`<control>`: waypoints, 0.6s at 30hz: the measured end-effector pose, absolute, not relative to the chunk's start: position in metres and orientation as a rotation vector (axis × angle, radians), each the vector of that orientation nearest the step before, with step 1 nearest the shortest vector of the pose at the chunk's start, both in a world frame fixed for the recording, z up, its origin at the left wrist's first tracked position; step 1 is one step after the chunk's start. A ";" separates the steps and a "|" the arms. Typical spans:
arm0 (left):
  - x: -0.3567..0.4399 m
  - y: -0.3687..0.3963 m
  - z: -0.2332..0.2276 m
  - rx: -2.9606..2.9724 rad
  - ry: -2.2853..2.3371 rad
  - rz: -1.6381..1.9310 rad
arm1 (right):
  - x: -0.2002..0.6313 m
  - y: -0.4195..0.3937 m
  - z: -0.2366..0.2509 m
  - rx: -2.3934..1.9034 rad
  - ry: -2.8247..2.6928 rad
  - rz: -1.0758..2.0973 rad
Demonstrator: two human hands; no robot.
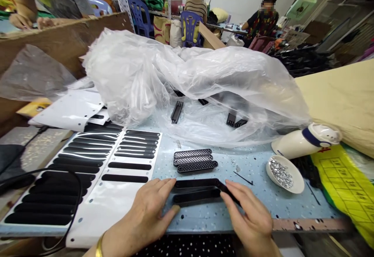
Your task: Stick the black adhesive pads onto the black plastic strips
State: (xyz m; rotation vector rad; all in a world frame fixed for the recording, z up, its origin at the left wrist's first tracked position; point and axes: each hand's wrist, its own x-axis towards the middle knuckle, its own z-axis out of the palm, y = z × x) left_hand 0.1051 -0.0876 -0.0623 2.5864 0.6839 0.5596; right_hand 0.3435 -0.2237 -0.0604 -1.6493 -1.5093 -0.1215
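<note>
Finger and thumb of the left hand [149, 202] stand apart at the left ends of two long, flat, black strips with round ends. The far black strip [195, 183] meets the finger, and the near black strip [197, 197] ends by the thumb. I cannot tell if this hand squeezes them or just keeps them in line. The right hand [251, 208] pinches a slanted black strip [228, 192] between thumb and fingers, at the right ends of the other two. So all three lie between the hands, low over the near part of the speckled blue table [248, 161]. Maybe one hand is at each end so nothing slides away.

Just past the strips, on the far side, three black plastic bars with a criss-cross pattern [193, 159] lie side by side, perhaps kept close for easy reach. To the left is a shiny white sheet with long black pads on it [113, 206]. It lies flat, likely so the left hand can get to it. To the right, a small white bowl [298, 183] holds lots of tiny silver bits [281, 173], probably so they don't roll off. Behind it, a cream bottle with a dark blue band [288, 144] leans over. Farthest on the table is a big, crumpled, see-through plastic bag [131, 66].
</note>
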 end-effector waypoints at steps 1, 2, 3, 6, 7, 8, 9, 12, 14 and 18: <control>0.107 -0.085 -0.062 2.556 0.686 0.552 | 0.349 -0.219 -0.061 -1.643 -1.530 -0.123; 0.108 -0.083 -0.062 2.528 0.689 0.537 | 0.354 -0.213 -0.062 -1.636 -1.560 -0.109; 0.109 -0.081 -0.061 2.506 0.695 0.517 | 0.358 -0.209 -0.063 -1.629 -1.595 -0.079; 0.109 -0.076 -0.060 2.456 0.724 0.494 | 0.362 -0.201 -0.065 -1.594 -1.683 0.062; 0.108 -0.075 -0.060 2.440 0.731 0.501 | 0.362 -0.200 -0.065 -1.577 -1.702 0.113; 0.107 -0.075 -0.061 2.423 0.737 0.507 | 0.362 -0.201 -0.064 -1.562 -1.712 0.156; 0.106 -0.075 -0.062 2.406 0.747 0.514 | 0.361 -0.201 -0.063 -1.552 -1.716 0.186; 0.104 -0.075 -0.063 2.358 0.788 0.475 | 0.362 -0.204 -0.056 -1.546 -1.697 0.231; 0.103 -0.073 -0.061 2.326 0.850 0.418 | 0.366 -0.202 -0.051 -1.552 -1.660 0.223; 0.110 -0.063 -0.051 2.238 0.954 0.399 | 0.379 -0.190 -0.045 -1.551 -1.625 0.136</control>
